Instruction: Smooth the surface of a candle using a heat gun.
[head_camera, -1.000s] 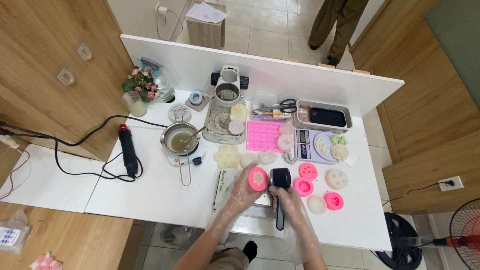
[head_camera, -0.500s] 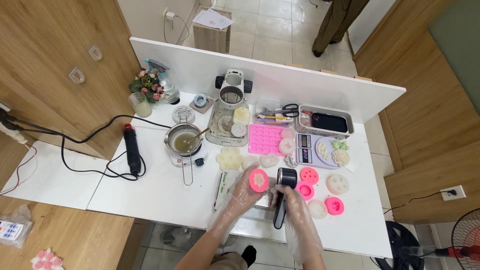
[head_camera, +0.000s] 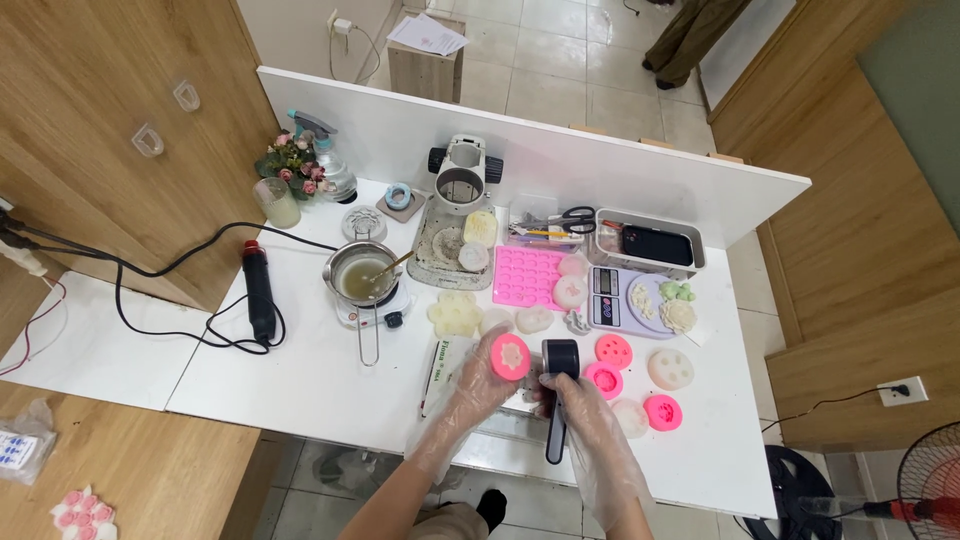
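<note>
Round pink mould (head_camera: 511, 356), held tilted above the front part of the white table (head_camera: 300, 385) in the gloved left hand (head_camera: 487, 385), whose fingers close around its lower edge. Just to its right, the gloved right hand (head_camera: 572, 405) grips a black long-handled tool (head_camera: 558, 395), its rounded head level with the mould and its handle running toward the table's near edge. Near the right hand, further pink moulds (head_camera: 613, 351) and pale round casts (head_camera: 670, 368) lie flat on the table. Behind them stand a digital scale (head_camera: 610, 297) bearing pale pieces and a rectangular pink mould tray (head_camera: 528, 277). To the left, a small metal pot (head_camera: 362, 273) sits on a hot plate, with a black heat gun (head_camera: 260, 292) and its looped cable beyond. A flower arrangement (head_camera: 292, 165) occupies the far left corner.
</note>
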